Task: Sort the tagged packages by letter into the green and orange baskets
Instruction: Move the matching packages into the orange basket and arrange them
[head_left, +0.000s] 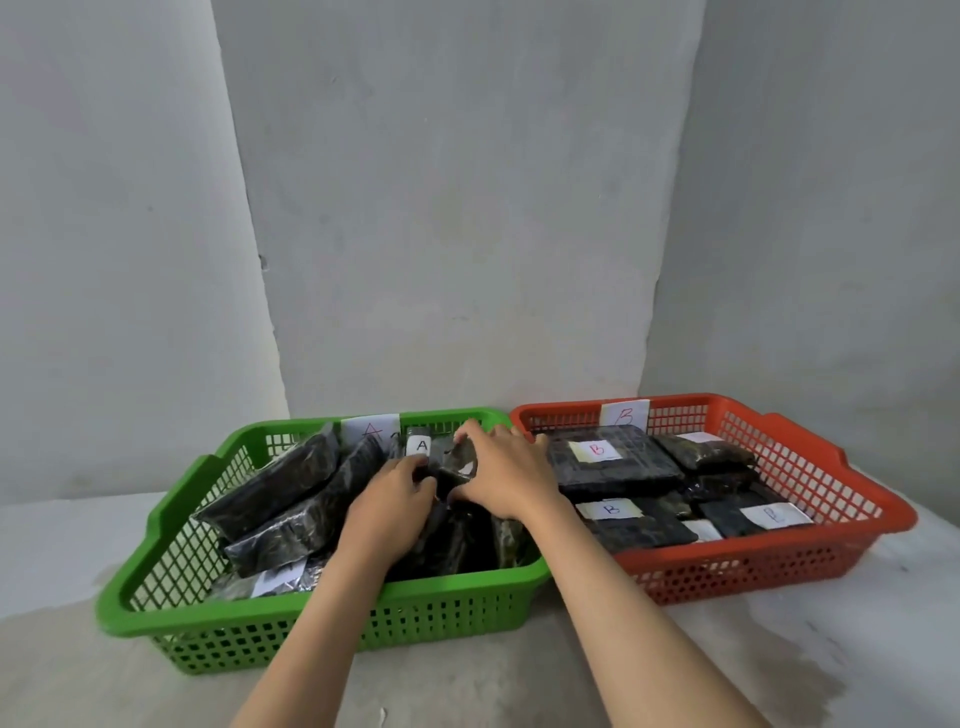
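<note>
Your two hands meet on one dark wrapped package (460, 460) inside the green basket (322, 613), near its far wall. The fingers of your right hand (506, 475) are curled over the top and right side of that package. The fingers of your left hand (387, 499) are bent against its left side, just below a white tag marked A (422, 445) on a package standing upright behind it.

Further black packages (283, 493) lean tilted in the left part of the green basket, overlapping one another. A paper label with a red A (370, 428) is fixed to the far wall of the green basket.

The orange basket (810, 561) stands just beside the green basket, on its right, with the rims touching or nearly so. It holds flat black packages, several with white tags marked B (597, 450). A paper label marked B (625, 414) sits on its far wall.

Both baskets rest on the pale table (805, 649), against a grey wall (467, 208).
</note>
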